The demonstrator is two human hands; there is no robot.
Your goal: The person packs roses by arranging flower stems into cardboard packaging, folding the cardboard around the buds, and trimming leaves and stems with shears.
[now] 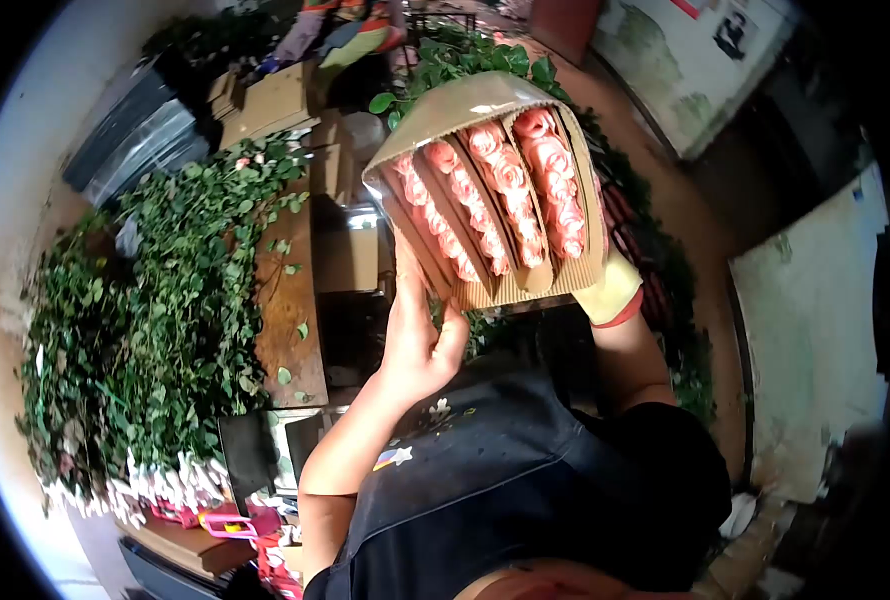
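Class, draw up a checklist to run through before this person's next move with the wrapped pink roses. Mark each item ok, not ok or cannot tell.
1. Left hand on the wrap: ok, it touches the lower left.
2. Right hand gripping firmly: cannot tell; it is at the lower right corner, its fingers hidden.
3. Both hands gloved: not ok; only the right is.
4. Roses in separate rows: ok, four rows with cardboard strips between them.
5. Rose stems sound: cannot tell, they are out of sight.
6. Room on the table: probably not ok; leafy stems cover much of it.
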